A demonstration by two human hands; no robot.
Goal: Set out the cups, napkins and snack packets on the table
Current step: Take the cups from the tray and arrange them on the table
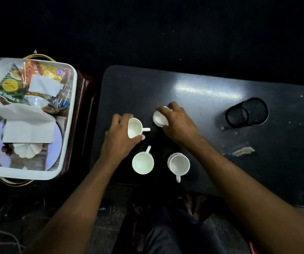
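Note:
Two white cups stand upright near the front edge of the dark table (193,110): one (142,163) with its handle pointing away, one (179,165) with its handle toward me. My left hand (120,138) grips a third white cup (134,127) by its rim, handle to the right. My right hand (176,123) holds a fourth white cup (160,118) tipped on its side. White napkins (28,125) and snack packets (26,77) lie in a white tray (70,114) at the left.
A black mesh pen holder (247,112) lies on its side at the table's right. A chipped patch (242,151) marks the tabletop. The tray also holds a white lid-like piece (27,150) and a pale plate (55,143). My feet show under the table.

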